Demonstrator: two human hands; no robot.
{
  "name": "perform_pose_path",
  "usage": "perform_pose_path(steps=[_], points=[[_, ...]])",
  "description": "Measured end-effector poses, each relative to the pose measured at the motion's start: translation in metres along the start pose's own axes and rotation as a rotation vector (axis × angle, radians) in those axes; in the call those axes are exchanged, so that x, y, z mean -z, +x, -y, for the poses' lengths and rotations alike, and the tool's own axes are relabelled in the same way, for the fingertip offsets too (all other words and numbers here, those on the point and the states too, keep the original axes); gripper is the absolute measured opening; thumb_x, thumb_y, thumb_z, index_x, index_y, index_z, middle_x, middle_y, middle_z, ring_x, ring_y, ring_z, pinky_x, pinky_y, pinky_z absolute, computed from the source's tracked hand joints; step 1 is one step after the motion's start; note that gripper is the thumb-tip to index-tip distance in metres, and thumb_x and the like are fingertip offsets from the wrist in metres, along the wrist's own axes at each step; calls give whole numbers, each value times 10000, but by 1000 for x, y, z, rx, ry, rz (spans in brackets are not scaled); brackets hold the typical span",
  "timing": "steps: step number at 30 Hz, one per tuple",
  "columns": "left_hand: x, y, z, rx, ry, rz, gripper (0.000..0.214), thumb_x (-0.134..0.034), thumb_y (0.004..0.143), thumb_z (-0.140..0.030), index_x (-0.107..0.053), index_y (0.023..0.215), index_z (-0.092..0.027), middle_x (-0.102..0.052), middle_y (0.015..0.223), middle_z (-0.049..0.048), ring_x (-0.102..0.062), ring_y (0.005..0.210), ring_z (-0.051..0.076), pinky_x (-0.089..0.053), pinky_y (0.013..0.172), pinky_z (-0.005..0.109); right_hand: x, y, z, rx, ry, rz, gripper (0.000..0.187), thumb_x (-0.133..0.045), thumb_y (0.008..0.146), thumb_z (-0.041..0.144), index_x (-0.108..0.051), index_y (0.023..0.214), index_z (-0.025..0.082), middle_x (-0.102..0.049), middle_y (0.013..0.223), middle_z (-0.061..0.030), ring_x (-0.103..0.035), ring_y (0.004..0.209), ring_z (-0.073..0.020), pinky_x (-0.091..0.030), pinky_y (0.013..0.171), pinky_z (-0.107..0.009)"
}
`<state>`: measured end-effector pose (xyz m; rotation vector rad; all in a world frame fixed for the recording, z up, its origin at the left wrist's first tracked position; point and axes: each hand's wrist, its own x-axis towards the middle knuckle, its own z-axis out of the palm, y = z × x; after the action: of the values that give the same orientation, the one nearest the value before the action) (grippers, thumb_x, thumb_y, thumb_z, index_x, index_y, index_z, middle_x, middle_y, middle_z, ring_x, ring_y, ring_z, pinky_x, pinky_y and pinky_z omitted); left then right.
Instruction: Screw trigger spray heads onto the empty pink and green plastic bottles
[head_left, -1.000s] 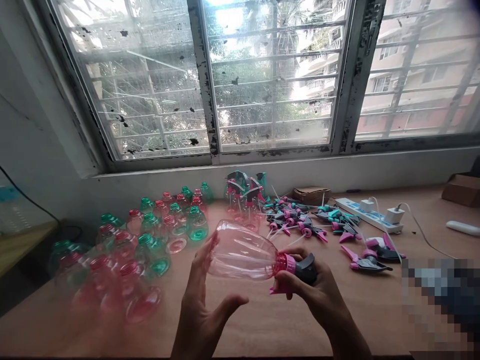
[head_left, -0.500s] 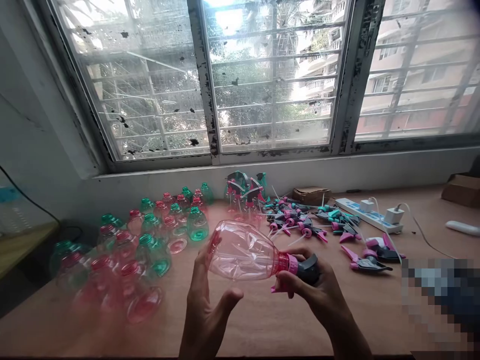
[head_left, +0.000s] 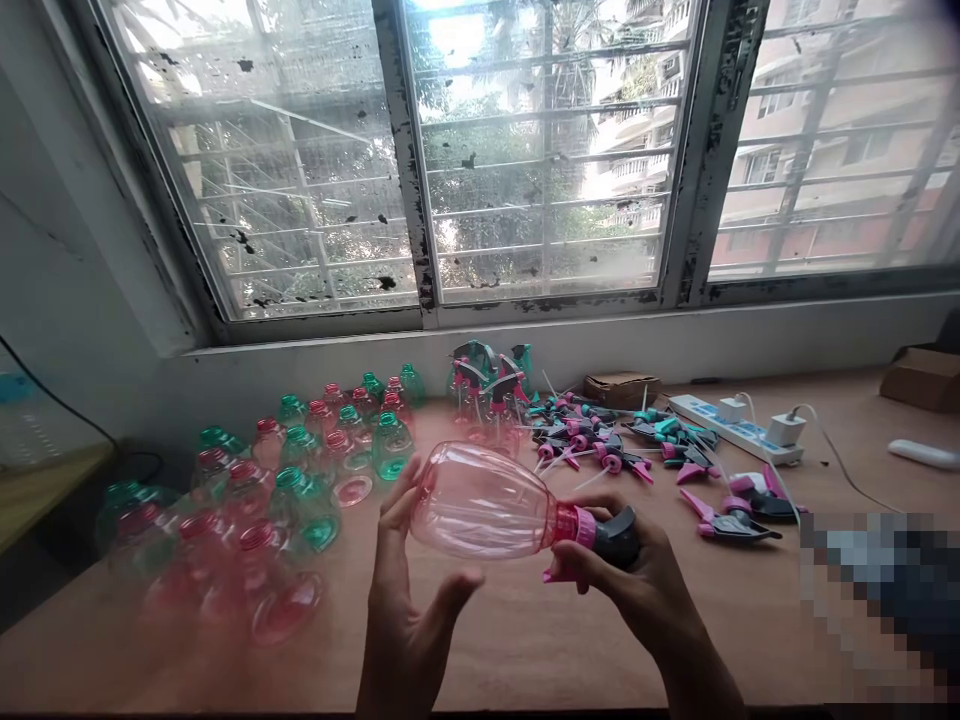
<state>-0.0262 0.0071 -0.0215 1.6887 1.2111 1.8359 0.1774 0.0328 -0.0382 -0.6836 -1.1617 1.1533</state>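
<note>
- One clear pink plastic bottle with a rounded body [head_left: 480, 500] is held on its side above a brown tabletop [head_left: 525, 640], its base toward the left hand [head_left: 412, 620], its neck toward the right hand [head_left: 637, 590]
- Right-hand fingers curl in a grip around a black-and-pink plastic trigger sprayer head [head_left: 616, 540], whose ridged pink collar [head_left: 583, 528] sits at the bottle's neck; how tightly it is screwed cannot be told
- Left-hand fingers stretch upward, unclenched, at the bottle's rounded base, the thumb apart below its side; how firmly the fingertips press cannot be told
- Clear open-necked pink and green plastic bottles [head_left: 300, 440] stand grouped at left
- Against the pale wall [head_left: 360, 355] beneath a grey-framed window [head_left: 547, 180], a cluster of bottles fitted with black, pink and teal sprayers [head_left: 502, 388] stands upright
- Beyond the right hand spreads a loose heap of black, pink and teal sprayer heads with thin pale tubes [head_left: 581, 430]; two pink-and-black sprayer heads [head_left: 739, 525] lie nearer
- Behind them rests a long white power strip [head_left: 712, 422] bearing white plug adapters [head_left: 786, 428]
</note>
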Motion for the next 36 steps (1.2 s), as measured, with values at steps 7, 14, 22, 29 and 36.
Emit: perform_pose_path(steps=[7,14,22,29,36], points=[[5,5,-1,-82,29,8,446,-708,942,-308,-596,1367,-385,-427,1625,17,-293,1566,301,-264,1275,537,1,5,-3,-20,71,46,344,-873,813,417,-676,986,193,-757,605,-11,-726,531,-186,-495,445,-205],[8,0,3,8,33,63,676,-766,865,-491,-523,1477,-338,-484,1604,77,-354,1535,368,-328,1245,555,2,2,-2,1,-21,18,358,-928,749,370,-711,978,202,-755,711,4,-733,564,-187,-560,474,-244],[7,5,-1,-25,56,77,514,-696,947,-368,-557,1442,-381,-520,1584,19,-364,1539,303,-331,1257,499,3,6,-2,-11,46,35,339,-869,814,416,-689,986,186,-761,613,-11,-713,517,-183,-492,438,-215],[3,0,-4,146,8,25,648,-748,856,-562,-567,1410,-280,-553,1542,100,-420,1497,358,-354,1230,517,6,3,-1,-12,-11,32,317,-920,768,346,-729,974,201,-748,729,12,-728,577,-157,-534,490,-205],[8,6,6,48,84,59,522,-717,929,-402,-559,1424,-349,-543,1561,37,-406,1514,286,-298,1267,481,5,6,-5,-34,70,56,329,-888,809,393,-696,986,194,-767,645,1,-734,551,-156,-504,465,-177]])
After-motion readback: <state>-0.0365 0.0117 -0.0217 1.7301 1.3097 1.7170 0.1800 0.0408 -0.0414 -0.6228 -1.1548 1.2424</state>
